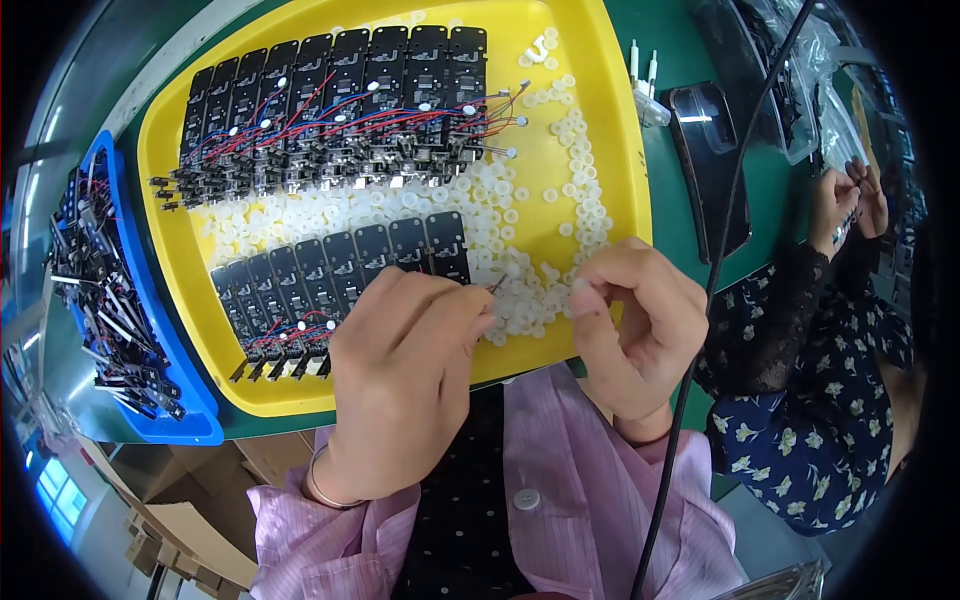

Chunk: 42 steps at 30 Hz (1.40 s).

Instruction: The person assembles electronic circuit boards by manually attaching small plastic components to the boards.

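Observation:
Over the near edge of a yellow tray (627, 150), my left hand (400, 370) is closed in a pinch. A thin dark tip shows at its fingers; what it belongs to is hidden. To the right, my right hand (640, 325) has thumb and forefinger pressed together, and anything between them is too small to make out. Small translucent white rings (488, 225) lie loose in the tray, some below both hands. A row of black circuit boards (335, 75) with red and blue wires lies at the back. Another row of boards (345, 262) is partly covered by my left hand.
At the left stands a blue bin (190, 395) heaped with dark parts (100, 290). A black phone (708, 165) and white-tipped tools (645, 75) lie right of the tray. A black cable (735, 180) hangs past my right hand. Farther right, another person's hands (845, 205) are busy.

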{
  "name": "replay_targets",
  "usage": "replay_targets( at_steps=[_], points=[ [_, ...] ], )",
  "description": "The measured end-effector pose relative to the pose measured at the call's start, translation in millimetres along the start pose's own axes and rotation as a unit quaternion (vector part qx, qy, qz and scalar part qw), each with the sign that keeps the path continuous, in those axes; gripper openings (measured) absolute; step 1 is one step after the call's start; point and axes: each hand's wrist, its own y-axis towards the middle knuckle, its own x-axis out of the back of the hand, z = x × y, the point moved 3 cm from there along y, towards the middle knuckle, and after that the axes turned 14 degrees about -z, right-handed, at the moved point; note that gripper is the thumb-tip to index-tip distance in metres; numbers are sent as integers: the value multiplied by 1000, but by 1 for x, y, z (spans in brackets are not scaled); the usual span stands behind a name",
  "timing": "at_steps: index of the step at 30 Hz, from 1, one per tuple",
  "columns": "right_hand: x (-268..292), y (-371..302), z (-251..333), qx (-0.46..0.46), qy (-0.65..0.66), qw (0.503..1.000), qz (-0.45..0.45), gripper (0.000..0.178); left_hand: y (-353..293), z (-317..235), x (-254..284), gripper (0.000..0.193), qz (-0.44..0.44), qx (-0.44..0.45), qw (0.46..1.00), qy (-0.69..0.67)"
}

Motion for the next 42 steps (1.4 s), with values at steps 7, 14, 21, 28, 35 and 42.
replay_targets(
  at_steps=[7, 14, 21, 28, 35, 42],
  points=[
    [-3, 6, 0, -71, 47, 995, 42, 14, 15, 4, 5, 21, 76, 35, 996, -43],
    [-13, 0, 2, -289, 308, 906, 37, 18, 3, 5, 12, 31, 43, 54, 996, -53],
    [-32, 0, 21, -185, 347, 899, 192, 14, 0, 8, 9, 28, -19, 21, 999, -32],
    [-23, -2, 0, -273, 296, 913, 68, 14, 4, -2, 2, 21, 23, 1, 999, 31],
    [-24, -4, -2, -209, 158, 963, 69, 15, 8, 1, 0, 8, 61, 5, 996, 62],
    [-26, -5, 0, -194, 116, 970, 92, 15, 3, 6, 2, 15, 1, -10, 1000, 7]
  ],
)
